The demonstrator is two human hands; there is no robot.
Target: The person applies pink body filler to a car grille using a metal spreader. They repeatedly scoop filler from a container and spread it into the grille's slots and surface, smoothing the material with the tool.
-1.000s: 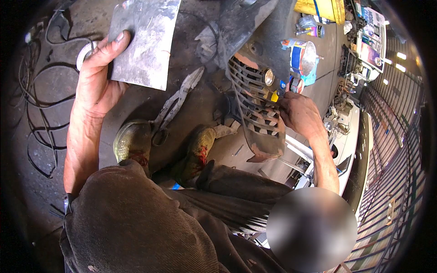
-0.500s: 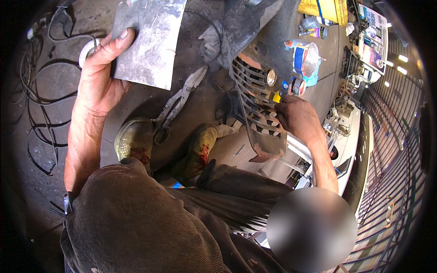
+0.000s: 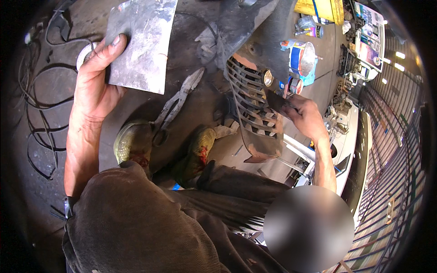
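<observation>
My left hand grips a flat grey metal sheet, thumb across its smudged face and the other fingers hidden behind. A pale ring-shaped thing shows beside that hand. In my right hand is a dark flat piece, pinched at one end, its exact kind unclear. It is held over the edge of a worn slatted vehicle grille, which has bare, pinkish patches. Next to the right hand stands a small tin.
A pair of large snips lies on the floor near the shoes. Black cables loop at the left. Beyond the grille are an open paint-marked bucket, a yellow container and a white vehicle.
My right hand has turned and drawn slightly away from the grille, bringing the dark flat piece into sight. The sheet in my left hand has shifted slightly left.
</observation>
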